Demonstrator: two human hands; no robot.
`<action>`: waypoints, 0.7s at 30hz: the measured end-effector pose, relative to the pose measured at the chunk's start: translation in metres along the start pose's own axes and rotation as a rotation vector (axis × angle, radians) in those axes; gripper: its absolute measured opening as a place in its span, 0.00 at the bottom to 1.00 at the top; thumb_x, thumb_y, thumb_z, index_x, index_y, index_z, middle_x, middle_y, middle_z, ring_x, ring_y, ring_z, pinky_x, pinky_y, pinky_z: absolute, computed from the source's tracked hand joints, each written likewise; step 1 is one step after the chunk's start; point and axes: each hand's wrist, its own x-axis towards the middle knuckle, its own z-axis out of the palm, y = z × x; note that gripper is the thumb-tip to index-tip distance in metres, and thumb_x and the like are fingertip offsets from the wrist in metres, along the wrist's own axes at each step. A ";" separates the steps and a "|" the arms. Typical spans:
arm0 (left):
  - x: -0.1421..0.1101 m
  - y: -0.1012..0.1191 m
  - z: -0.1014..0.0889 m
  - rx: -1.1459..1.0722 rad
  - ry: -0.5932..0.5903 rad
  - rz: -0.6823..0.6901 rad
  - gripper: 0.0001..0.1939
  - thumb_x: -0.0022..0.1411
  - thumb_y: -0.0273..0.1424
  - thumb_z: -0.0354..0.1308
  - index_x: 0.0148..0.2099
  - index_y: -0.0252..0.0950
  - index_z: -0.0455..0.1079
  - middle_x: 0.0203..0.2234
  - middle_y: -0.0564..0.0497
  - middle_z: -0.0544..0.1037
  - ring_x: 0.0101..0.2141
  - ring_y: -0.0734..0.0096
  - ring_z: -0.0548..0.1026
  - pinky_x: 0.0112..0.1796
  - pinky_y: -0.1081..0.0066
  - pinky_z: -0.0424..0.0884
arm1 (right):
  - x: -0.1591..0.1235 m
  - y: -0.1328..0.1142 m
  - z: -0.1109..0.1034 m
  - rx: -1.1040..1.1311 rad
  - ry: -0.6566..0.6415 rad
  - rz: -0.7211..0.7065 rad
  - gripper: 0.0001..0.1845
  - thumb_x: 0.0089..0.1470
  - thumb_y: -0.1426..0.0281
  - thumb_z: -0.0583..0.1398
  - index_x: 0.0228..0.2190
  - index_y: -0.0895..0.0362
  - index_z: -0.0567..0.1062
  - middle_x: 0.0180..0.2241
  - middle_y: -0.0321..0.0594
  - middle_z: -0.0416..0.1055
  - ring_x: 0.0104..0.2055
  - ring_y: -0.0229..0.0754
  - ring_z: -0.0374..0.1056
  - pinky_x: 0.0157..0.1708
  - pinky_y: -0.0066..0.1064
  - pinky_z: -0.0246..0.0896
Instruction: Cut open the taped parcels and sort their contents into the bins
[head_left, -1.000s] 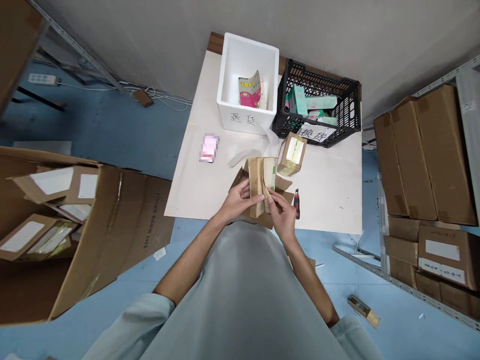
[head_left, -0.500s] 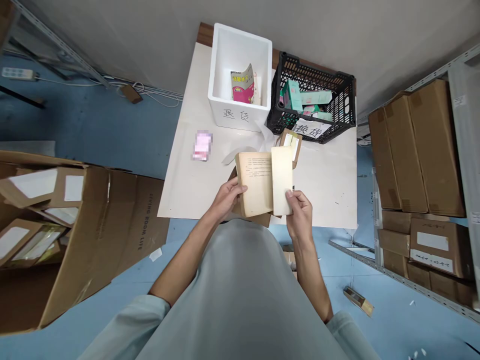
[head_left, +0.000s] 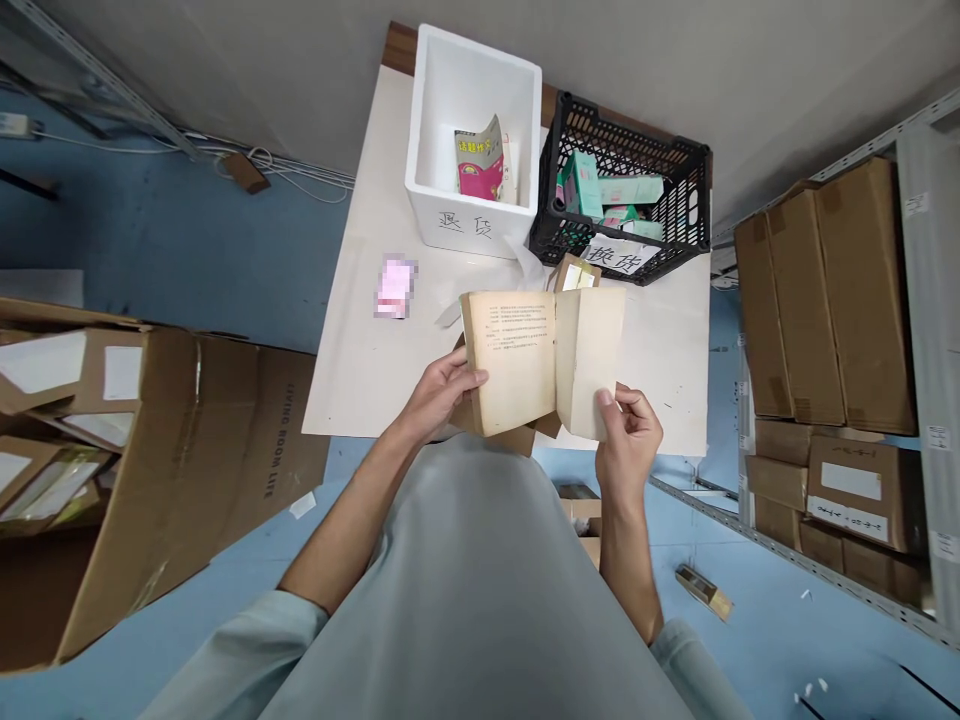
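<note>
An open book [head_left: 517, 360] with yellowed pages is held up over the near edge of the white-topped table [head_left: 360, 380]. My left hand [head_left: 444, 388] is closed on its left side, thumb on the printed page. At the right, my right hand [head_left: 628, 428] pinches the book's other side, where a blank page or inside cover faces me. Brown cardboard [head_left: 514, 440] shows partly beneath the book, mostly hidden by it. Just beyond the book's top edge lies a small taped carton [head_left: 576, 272].
At the back of the table stand a white foam box [head_left: 454, 225] with booklets inside and a black crate [head_left: 694, 210] holding green boxes. A large carton [head_left: 225, 430] of parcels is on the left. Shelves with cardboard boxes [head_left: 862, 290] line the right.
My right hand has moved to the right, opening the book wider and turning its right side outward. My left hand keeps its hold. The view has shifted slightly.
</note>
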 end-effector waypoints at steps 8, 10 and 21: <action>0.009 0.012 -0.003 0.028 0.003 0.026 0.29 0.56 0.44 0.78 0.57 0.38 0.85 0.55 0.44 0.88 0.58 0.42 0.82 0.53 0.57 0.80 | 0.003 -0.004 0.011 -0.082 -0.008 -0.066 0.20 0.61 0.52 0.72 0.30 0.51 0.75 0.35 0.37 0.79 0.41 0.44 0.76 0.48 0.38 0.71; 0.012 0.015 -0.005 0.036 0.017 0.033 0.28 0.56 0.44 0.79 0.56 0.38 0.86 0.54 0.45 0.88 0.57 0.44 0.83 0.54 0.58 0.80 | 0.006 -0.006 0.016 -0.094 -0.026 -0.055 0.21 0.61 0.51 0.72 0.29 0.51 0.74 0.35 0.38 0.79 0.40 0.44 0.76 0.44 0.36 0.71; 0.041 0.027 0.007 0.062 -0.019 0.052 0.34 0.63 0.51 0.77 0.66 0.41 0.82 0.61 0.44 0.86 0.64 0.41 0.80 0.65 0.51 0.78 | 0.017 -0.004 0.069 -0.252 -0.266 -0.013 0.18 0.70 0.50 0.64 0.38 0.50 0.77 0.48 0.46 0.86 0.40 0.46 0.83 0.41 0.39 0.82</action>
